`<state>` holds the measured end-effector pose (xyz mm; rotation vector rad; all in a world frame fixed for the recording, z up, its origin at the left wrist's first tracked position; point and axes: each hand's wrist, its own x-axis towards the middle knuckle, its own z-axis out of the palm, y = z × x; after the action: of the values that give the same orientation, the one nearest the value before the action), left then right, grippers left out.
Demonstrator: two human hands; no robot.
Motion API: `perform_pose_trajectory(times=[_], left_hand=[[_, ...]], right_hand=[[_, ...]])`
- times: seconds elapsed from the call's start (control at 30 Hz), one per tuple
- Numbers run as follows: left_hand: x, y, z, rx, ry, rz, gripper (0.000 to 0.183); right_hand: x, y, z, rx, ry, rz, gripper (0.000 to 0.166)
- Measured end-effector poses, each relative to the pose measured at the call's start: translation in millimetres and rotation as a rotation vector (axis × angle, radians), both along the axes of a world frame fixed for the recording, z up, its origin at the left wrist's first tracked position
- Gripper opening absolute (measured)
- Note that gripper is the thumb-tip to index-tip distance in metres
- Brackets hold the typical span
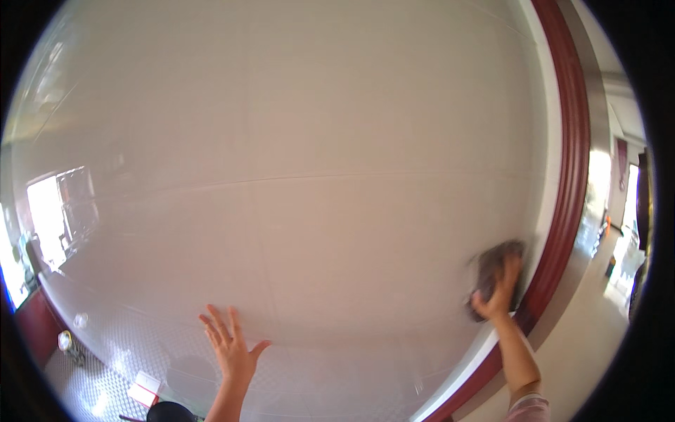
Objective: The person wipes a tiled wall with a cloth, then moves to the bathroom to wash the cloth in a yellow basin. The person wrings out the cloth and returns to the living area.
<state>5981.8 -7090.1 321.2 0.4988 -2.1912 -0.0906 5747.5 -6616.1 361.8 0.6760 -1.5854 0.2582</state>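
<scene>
A glossy, light tiled wall (337, 142) fills most of the head view, with thin joint lines across it. My left hand (232, 345) is spread against the lower part of the wall, fingers apart and holding nothing. At the lower right, my right hand (501, 287) presses a dark brown cloth (490, 269) on the wall beside the white edge strip. The cloth and hand are somewhat blurred. A dark red moulded door frame (572, 137) curves just to the right of that hand.
Beyond the frame at right lies a pale floor (569, 295) of another space. At the lower left are a patterned metallic surface (92, 387), a red and white object (144, 389), a round black object (170, 412) and a dark red panel (37, 322).
</scene>
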Motion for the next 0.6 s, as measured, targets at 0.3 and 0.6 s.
perform_pose_trajectory(times=[0.3, 0.6], left_hand=[[7.1, -10.6, 4.3, 0.008, 0.013, -0.046, 0.111], [5.0, -13.3, 8.8, 0.013, 0.056, -0.01, 0.103]], right_hand=[[-23.0, -122.1, 334.4, -0.484, 0.291, -0.103, 0.064], [123.5, -349.0, 232.4, 0.273, 0.279, 0.254, 0.063]])
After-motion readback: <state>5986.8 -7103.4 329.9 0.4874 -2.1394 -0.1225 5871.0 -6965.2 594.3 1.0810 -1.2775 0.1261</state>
